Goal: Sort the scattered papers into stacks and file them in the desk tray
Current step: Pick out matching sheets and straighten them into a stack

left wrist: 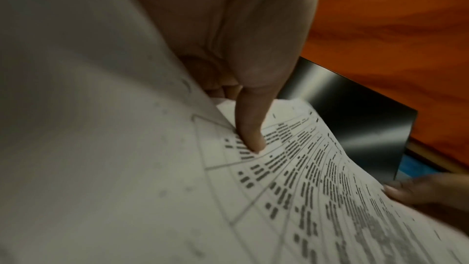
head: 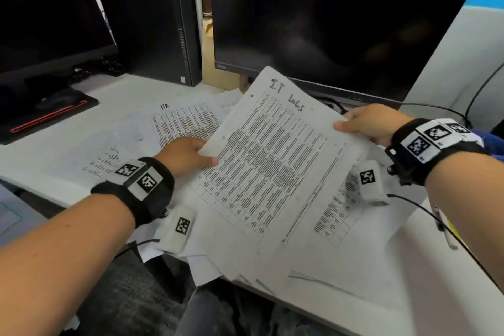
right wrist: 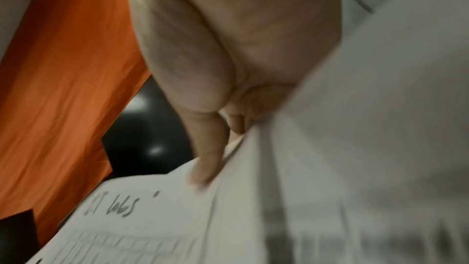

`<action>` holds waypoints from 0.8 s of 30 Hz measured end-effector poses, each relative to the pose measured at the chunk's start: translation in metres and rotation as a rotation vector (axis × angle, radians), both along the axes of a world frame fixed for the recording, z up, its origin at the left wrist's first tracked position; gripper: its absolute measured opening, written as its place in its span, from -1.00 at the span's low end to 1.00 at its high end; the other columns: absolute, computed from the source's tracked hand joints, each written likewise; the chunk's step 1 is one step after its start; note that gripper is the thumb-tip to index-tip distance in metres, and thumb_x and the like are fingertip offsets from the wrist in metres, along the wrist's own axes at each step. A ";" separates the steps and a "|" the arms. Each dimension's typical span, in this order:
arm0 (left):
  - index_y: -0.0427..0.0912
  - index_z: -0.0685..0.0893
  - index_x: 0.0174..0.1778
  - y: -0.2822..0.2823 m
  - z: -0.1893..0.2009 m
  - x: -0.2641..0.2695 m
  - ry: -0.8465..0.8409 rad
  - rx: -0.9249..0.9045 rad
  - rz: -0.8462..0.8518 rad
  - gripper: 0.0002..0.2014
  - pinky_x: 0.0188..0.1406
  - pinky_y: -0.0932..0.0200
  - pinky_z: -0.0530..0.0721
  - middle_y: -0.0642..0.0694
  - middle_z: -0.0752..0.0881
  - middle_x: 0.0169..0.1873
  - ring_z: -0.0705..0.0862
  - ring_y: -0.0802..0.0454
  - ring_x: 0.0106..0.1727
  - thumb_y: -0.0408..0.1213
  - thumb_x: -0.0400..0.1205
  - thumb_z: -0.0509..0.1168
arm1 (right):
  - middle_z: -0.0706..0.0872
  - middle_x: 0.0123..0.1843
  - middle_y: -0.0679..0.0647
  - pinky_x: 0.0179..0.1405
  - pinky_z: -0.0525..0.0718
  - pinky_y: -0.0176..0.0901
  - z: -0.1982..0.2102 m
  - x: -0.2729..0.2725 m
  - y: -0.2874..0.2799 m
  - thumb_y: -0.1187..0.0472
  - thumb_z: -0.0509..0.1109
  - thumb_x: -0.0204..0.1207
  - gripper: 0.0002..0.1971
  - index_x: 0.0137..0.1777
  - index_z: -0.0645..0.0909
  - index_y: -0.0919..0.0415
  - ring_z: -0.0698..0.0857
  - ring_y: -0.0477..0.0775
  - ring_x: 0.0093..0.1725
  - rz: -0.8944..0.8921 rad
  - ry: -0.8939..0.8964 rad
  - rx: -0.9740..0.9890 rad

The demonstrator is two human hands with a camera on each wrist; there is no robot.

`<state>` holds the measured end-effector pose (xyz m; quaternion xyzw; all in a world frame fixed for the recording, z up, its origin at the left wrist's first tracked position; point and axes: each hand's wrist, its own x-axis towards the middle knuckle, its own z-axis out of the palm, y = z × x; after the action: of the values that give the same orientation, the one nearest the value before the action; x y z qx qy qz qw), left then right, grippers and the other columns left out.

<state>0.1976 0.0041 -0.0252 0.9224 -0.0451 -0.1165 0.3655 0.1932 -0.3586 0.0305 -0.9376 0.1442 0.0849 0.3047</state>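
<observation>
A printed sheet headed "I.T logs" (head: 272, 161) is lifted at a tilt over the desk. My left hand (head: 188, 153) pinches its left edge, thumb on top; the left wrist view shows that thumb (left wrist: 251, 136) pressed on the sheet (left wrist: 317, 198). My right hand (head: 373, 123) pinches the right edge, thumb on top, as the right wrist view shows with the thumb (right wrist: 205, 168) on the sheet (right wrist: 142, 218). More printed papers (head: 335, 215) lie under it, and a sheet marked "HR" (head: 182, 123) lies to the left. No desk tray is in view.
A large dark monitor (head: 341, 22) stands right behind the papers. A second monitor (head: 46, 16) and a black computer case (head: 147, 19) stand at the back left. Cables (head: 447, 221) and a pen (head: 443, 226) lie on the white desk (head: 409, 294) at right.
</observation>
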 end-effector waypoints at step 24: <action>-0.11 0.57 0.36 -0.025 -0.032 -0.011 0.066 -0.457 0.261 -0.65 0.15 0.10 0.57 -0.03 0.70 0.08 0.64 -0.05 0.12 -0.28 0.64 0.35 | 0.59 0.07 0.27 -0.07 0.67 0.00 -0.064 -0.046 0.054 0.47 0.12 0.61 -0.76 -0.21 0.51 0.24 0.61 0.14 -0.24 -0.271 0.050 0.548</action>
<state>0.1868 -0.0214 -0.0571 0.8097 0.0611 -0.0849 0.5774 0.1477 -0.3048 -0.0331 -0.7904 0.2471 0.1023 0.5512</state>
